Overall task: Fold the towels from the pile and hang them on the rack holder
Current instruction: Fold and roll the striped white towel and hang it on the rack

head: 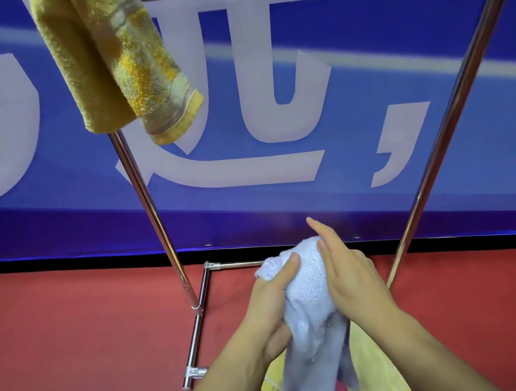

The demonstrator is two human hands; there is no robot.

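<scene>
Between the two hands, low in the middle of the view, hangs one pale blue-grey towel (306, 316), bunched at its top and trailing down past the forearms toward the bottom edge. One left hand (271, 298) grips the bunched part from the left, thumb laid across the front of the cloth and fingers curled round behind it. One right hand (350, 277) lies flat against the towel's right side, fingers straight and pointing up and away, the index finger lifted a little clear of the others. Both forearms rise from the bottom corners and meet at the cloth, so the hands are close together with only the towel between them. Under the hanging end sits a pile (375, 376) on the floor; yellow cloth and a bit of pink show there, but how many towels it holds cannot be told. One yellow towel (113, 59) with a patterned band hangs folded over the rack (154, 208) at upper left, well above the hands. That rack is a single chrome frame: one top bar with a row of clips, two slanted legs, and one foot rail lying on the red floor (70, 343). Behind it stands one blue banner (396, 55) with large white characters.
</scene>
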